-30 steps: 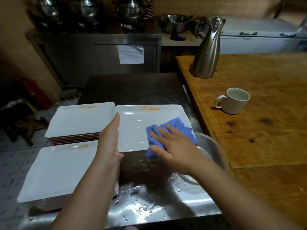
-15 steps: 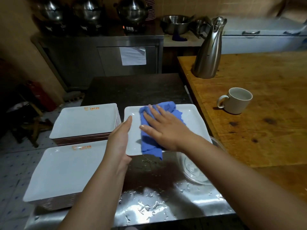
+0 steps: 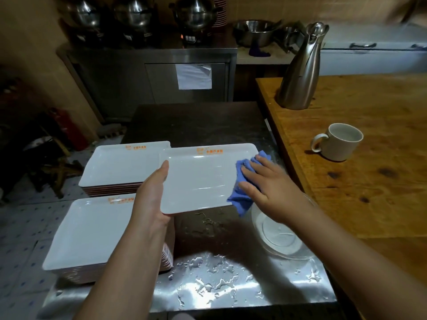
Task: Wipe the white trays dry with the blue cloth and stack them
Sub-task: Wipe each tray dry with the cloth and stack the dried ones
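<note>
A white rectangular tray with orange print at its far rim is held above the wet steel table. My left hand grips its left edge, thumb along the rim. My right hand presses the blue cloth flat against the tray's right side, fingers straight. Part of the cloth hangs over the tray's near right corner. Two stacks of white trays sit at the left: a far stack and a near stack.
A clear glass bowl sits under my right wrist on the steel table, which carries water drops. On the wooden counter to the right stand a white mug and a steel jug.
My right hand has slid the cloth from the tray's left-middle area over to its right edge. My left hand keeps its grip on the tray's left edge.
</note>
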